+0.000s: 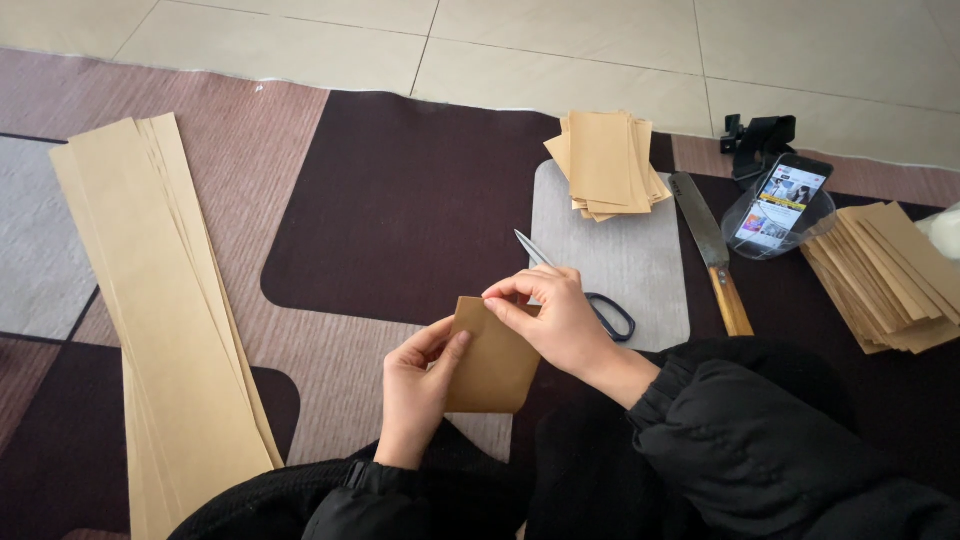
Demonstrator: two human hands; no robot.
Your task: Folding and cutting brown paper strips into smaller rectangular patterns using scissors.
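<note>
Both hands closed on small folded brown paper envelope [493, 362], held over lap: left hand [415, 392] gripping lower edge, right hand [556, 320] pinching top fold. Phone [782, 203] propped in clear plastic bowl [820, 228] nearby.

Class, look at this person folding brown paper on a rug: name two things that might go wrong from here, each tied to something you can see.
1. The scissors lie right behind the right hand, blades pointing away; reaching back carelessly might catch a blade.
2. The long knife lies bare on the rug beside the grey mat, close to the phone; a sleeve or hand may brush its edge.
</note>
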